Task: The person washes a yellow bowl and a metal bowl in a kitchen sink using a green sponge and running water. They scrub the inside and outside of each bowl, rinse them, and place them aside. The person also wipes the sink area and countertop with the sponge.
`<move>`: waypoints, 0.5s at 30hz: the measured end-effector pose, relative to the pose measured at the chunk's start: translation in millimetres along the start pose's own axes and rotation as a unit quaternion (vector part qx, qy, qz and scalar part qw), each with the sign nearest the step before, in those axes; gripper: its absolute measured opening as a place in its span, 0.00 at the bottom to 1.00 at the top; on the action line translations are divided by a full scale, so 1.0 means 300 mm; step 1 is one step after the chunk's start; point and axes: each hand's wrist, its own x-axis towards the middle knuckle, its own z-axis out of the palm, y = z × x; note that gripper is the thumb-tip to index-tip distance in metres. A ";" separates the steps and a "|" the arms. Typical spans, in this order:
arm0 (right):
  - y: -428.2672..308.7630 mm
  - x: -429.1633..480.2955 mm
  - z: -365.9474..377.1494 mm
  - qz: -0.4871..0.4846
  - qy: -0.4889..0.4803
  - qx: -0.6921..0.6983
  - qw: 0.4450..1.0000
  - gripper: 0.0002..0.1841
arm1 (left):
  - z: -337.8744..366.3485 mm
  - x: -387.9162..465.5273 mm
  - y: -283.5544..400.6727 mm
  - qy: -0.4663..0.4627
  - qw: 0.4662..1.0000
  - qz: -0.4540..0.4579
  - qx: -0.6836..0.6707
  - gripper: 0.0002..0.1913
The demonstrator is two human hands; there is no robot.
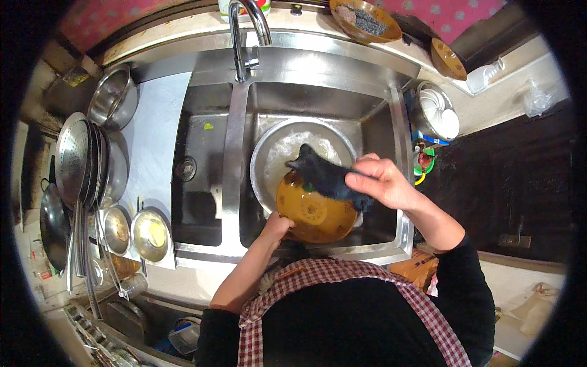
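My left hand (279, 226) grips the left rim of an amber-brown bowl (316, 222), tilted over the near side of a large round metal basin (263, 151). In my right hand (380, 181) is a dark cloth (328, 176), which hangs across the upper part of the bowl and over the basin. Whitish, foamy-looking water (293, 137) shows in the basin. The basin stands in the right-hand compartment of a stainless steel sink (236, 137). The cloth hides part of the bowl's far rim.
A chrome faucet (238, 46) rises behind the sink divider. At left are stacked strainers with long handles (73, 156), metal bowls (112, 96) and a small bowl with yellow contents (151, 236). Another brown bowl (367, 23) sits on the back ledge; a metal bowl of white dishes (435, 110) stands right.
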 end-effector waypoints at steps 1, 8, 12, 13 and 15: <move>-0.003 -0.006 -0.004 -0.050 -0.026 -0.081 0.995 0.09 | 0.008 0.012 -0.005 -0.008 1.000 0.002 0.012 0.16; 0.150 0.050 0.099 -0.228 -0.187 -0.333 0.896 0.31 | 0.038 0.028 0.034 -0.107 0.994 0.033 0.017 0.19; 0.177 0.201 0.199 -0.231 -0.224 -0.487 0.812 0.49 | 0.048 0.000 0.088 -0.182 0.981 0.054 -0.032 0.20; 0.175 0.256 0.232 -0.206 -0.265 -0.514 0.789 0.45 | 0.051 -0.003 0.095 -0.202 0.976 0.059 -0.049 0.20; 0.180 0.382 0.271 -0.112 -0.354 -0.530 0.763 0.34 | 0.055 -0.001 0.106 -0.160 0.978 0.123 0.054 0.20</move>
